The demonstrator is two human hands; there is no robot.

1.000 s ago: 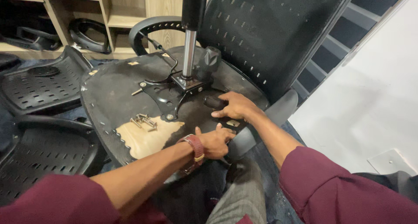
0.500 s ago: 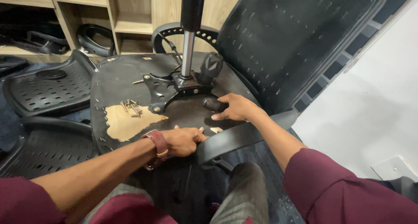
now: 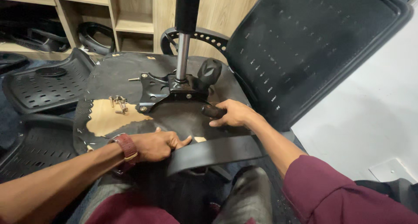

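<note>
Office chair [image 3: 183,115] lies upturned against person's knees, seat underside up.

Left hand [image 3: 159,145] clamped on black armrest [image 3: 213,153] at near edge. Right hand [image 3: 233,113] closed around stubby black lever [image 3: 212,111].

Seat base: black fabric torn, bare wood showing. Metal plate [image 3: 167,93] carries chrome column [image 3: 182,52].

Likely heavy, stiff, awkward; hold by armrest or seat rim, not mesh back [image 3: 305,45].

Loose screws [image 3: 118,103] on wood patch.

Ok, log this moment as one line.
left hand: gripping armrest | right hand: on black lever handle | loose screws: on seat underside, apart from mounting plate
</note>
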